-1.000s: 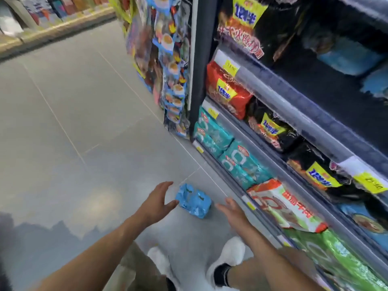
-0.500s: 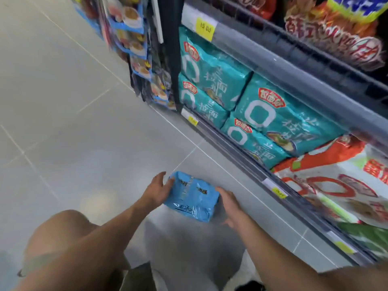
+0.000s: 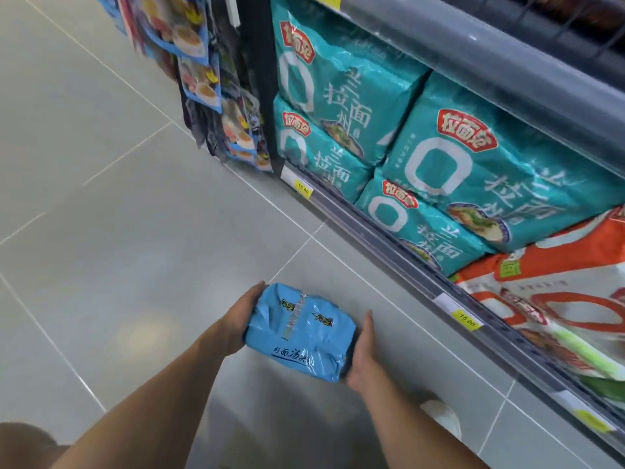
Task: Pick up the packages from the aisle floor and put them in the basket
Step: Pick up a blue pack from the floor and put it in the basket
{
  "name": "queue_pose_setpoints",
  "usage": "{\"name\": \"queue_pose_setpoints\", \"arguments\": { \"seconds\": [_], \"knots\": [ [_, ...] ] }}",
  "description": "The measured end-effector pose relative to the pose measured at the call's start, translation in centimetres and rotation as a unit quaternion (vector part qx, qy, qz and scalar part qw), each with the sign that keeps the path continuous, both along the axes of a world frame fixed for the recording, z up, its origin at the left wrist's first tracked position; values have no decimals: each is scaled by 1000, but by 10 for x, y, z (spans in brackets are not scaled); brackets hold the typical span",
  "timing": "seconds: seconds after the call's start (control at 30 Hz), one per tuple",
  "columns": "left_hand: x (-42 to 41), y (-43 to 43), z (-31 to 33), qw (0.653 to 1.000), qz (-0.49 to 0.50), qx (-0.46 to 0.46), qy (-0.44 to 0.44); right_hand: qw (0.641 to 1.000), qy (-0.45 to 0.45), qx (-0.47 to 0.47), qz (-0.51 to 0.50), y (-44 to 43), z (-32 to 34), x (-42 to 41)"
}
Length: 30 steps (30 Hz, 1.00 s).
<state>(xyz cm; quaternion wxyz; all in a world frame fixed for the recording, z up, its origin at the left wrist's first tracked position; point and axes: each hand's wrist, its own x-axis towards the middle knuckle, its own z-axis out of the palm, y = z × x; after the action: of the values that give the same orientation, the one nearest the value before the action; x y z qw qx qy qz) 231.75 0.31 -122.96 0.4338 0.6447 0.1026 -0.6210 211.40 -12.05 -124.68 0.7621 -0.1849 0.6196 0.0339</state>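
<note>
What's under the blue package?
Grey floor tiles show around the blue package; left hand and right hand hold its ends. Its underside, and whether it rests on the floor, is hidden.

Just 1 camera is covering the scene, sitting on the person's head and looking forward and steeply down at the grey tiled floor (image 3: pixel 135 231). It is sitting low and close to the floor. Both forearms are showing from the bottom edge, and the left hand (image 3: pixel 236 319) and right hand (image 3: pixel 363 353), holding the blue package (image 3: pixel 301 333) between them, are landing just below the middle of the frame. The wide lens is tilting the shelf rail (image 3: pixel 372 231) into a diagonal along the right side, with the teal noodle packs (image 3: pixel 473 170) looming large and near at the upper right.
</note>
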Motion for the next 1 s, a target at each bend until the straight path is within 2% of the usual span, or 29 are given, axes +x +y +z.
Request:
{"name": "queue_pose_setpoints", "arguments": {
  "seconds": [0.23, 0.63, 0.83, 1.0],
  "knots": [
    [-6, -6, -9, 998, 35, -47, 23, 998, -40, 37, -13, -7, -12, 9],
    [-18, -9, -5, 995, 83, -47, 17, 997, -73, 25, 3, -10, -7, 14],
    [-21, -12, 34, 995, 84, -46, 14, 997, -72, 19, 12, -16, 36, 17],
    [-30, -5, 115, 995, 90, -30, 22, 997, -54, 28, 41, -16, 123, 9]
  ]
}}
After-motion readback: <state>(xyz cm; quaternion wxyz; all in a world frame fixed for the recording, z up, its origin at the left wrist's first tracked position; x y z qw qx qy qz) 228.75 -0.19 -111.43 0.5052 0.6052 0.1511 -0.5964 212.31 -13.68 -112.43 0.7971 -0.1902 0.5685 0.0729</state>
